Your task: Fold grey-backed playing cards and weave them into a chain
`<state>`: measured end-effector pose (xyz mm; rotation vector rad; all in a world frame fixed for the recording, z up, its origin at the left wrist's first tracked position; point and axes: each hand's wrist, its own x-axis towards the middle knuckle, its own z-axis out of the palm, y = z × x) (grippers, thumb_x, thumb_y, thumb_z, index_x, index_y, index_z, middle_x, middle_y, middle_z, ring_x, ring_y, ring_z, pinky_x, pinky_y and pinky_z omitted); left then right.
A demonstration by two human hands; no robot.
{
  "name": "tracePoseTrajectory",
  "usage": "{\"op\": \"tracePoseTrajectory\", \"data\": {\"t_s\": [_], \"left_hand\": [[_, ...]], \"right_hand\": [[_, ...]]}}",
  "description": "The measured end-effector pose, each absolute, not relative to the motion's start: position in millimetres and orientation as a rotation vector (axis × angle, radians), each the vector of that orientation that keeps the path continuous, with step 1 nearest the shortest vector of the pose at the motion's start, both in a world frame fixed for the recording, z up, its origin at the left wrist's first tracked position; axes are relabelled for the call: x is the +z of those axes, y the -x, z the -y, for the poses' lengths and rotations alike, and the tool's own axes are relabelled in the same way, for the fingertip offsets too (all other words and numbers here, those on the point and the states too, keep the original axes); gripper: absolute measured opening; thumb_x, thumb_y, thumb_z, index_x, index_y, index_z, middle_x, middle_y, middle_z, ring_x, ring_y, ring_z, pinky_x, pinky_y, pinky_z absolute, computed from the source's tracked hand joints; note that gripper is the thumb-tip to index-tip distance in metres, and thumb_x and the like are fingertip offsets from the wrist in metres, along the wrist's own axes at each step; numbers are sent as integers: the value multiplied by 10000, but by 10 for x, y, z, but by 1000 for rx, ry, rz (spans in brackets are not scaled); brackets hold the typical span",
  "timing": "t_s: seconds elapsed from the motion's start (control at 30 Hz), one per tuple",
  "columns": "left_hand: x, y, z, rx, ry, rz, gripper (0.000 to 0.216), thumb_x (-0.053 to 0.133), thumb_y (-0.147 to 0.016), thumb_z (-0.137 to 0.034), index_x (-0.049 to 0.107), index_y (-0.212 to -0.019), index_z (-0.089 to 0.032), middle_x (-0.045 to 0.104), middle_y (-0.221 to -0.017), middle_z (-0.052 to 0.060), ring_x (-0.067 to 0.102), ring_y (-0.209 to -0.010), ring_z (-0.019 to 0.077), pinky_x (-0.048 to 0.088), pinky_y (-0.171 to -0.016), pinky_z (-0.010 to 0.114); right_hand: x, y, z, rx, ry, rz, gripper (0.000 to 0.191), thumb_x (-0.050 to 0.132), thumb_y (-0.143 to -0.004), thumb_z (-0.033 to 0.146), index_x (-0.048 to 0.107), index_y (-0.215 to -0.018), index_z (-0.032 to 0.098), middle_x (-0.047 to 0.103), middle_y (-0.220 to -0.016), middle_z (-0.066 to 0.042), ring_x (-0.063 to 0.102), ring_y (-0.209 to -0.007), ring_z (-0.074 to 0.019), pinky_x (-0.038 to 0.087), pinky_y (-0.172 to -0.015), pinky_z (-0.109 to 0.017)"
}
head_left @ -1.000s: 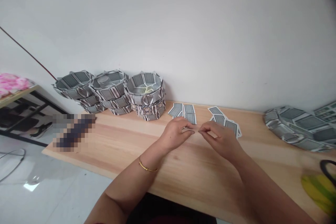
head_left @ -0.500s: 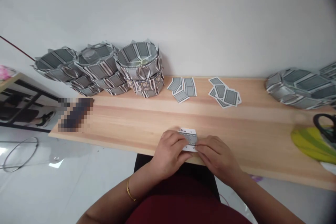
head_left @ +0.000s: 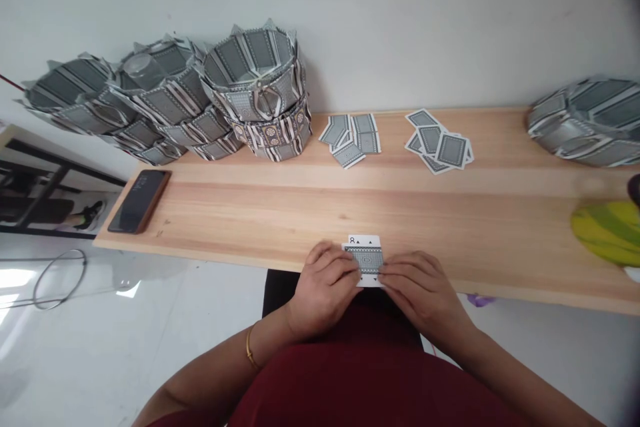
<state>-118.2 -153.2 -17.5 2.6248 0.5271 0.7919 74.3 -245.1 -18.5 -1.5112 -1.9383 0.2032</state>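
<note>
At the front edge of the table, two playing cards (head_left: 367, 259) lie one over the other. The top one shows its grey patterned back; the one beneath is face up, with an 8 at its upper corner and black pips along both edges. My left hand (head_left: 327, 287) grips the cards by their left side, fingers curled. From the right, my right hand (head_left: 420, 287) pinches their other side, fingers pressed together. Farther back lie folded grey cards (head_left: 349, 139) and a loose pile of flat cards (head_left: 440, 143), backs up.
Round baskets of folded cards (head_left: 255, 100) stand at the back left, against the wall. Another card basket (head_left: 585, 123) sits at the back right. A phone (head_left: 140, 201) lies at the table's left end, and a yellow-green round item (head_left: 607, 230) at the right.
My view has tilted and shifted, so the table's things appear higher. Both hands keep hold of the cards, and more of the top card's back shows between my fingers.
</note>
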Motion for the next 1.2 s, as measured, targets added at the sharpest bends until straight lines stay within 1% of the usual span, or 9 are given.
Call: {"op": "tracePoseTrajectory", "data": {"t_s": [0.13,0.23,0.37,0.63,0.73,0.9,0.97,1.1,1.2], "left_hand": [[-223,1192,1537,828,-2669,-506,126,590,-785,-184,615,-907,-199,666,-954,14,555,-1006,167,344,-1017,447],[-242,1193,1543,843,-2690,-514,119,599,-779,-186,616,-895,-203,671,-965,8,554,-1011,172,354,-1008,458],[-252,1194,1554,865,-2678,-529,110,599,-783,-202,617,-891,-212,672,-965,14,557,-1021,175,352,-1012,463],[-243,1208,1541,842,-2669,-525,89,621,-767,-199,608,-855,-209,675,-966,-7,549,-1028,162,333,-1030,440],[-228,1191,1541,845,-2644,-540,65,601,-776,-174,609,-831,-207,676,-939,-7,563,-998,159,334,-1022,442],[-187,1146,1555,798,-2611,-584,77,564,-783,-145,597,-835,-190,670,-912,9,568,-956,161,348,-1003,439],[-185,1127,1560,781,-2601,-608,63,555,-777,-141,587,-819,-177,660,-887,23,568,-937,167,373,-976,434],[-216,1103,1562,809,-2572,-614,41,549,-765,-140,558,-742,-173,642,-832,28,566,-889,167,419,-907,415],[-230,1099,1560,832,-2554,-610,42,557,-755,-137,553,-741,-176,642,-837,22,561,-887,160,424,-898,401]], "right_hand": [[-205,-761,2467,181,1505,1977,105,613,-809,180,644,-900,224,699,-864,-23,598,-888,-182,420,-845,-378],[-226,-779,2480,175,1510,1990,128,644,-790,207,632,-915,232,700,-891,-31,604,-904,-203,418,-871,-417],[-252,-788,2486,162,1522,1961,128,647,-787,225,620,-911,240,701,-889,-31,611,-892,-206,414,-890,-439],[-186,-763,2472,145,1517,1997,141,627,-794,162,628,-918,229,703,-882,-26,604,-877,-190,388,-902,-426],[-151,-750,2454,177,1531,1979,118,596,-809,152,636,-889,229,698,-860,-20,596,-865,-182,378,-894,-411],[-79,-704,2409,287,1640,1934,95,551,-827,185,640,-821,218,667,-832,-31,566,-816,-180,379,-811,-373],[-46,-678,2388,320,1705,1923,117,528,-836,200,628,-774,212,652,-820,-35,549,-792,-181,367,-789,-368],[-3,-631,2350,345,1799,1932,146,507,-835,199,598,-721,204,628,-783,-35,524,-772,-187,342,-781,-368],[14,-614,2326,342,1833,1937,149,508,-824,193,577,-691,200,619,-772,-32,515,-771,-188,331,-782,-368]]}}
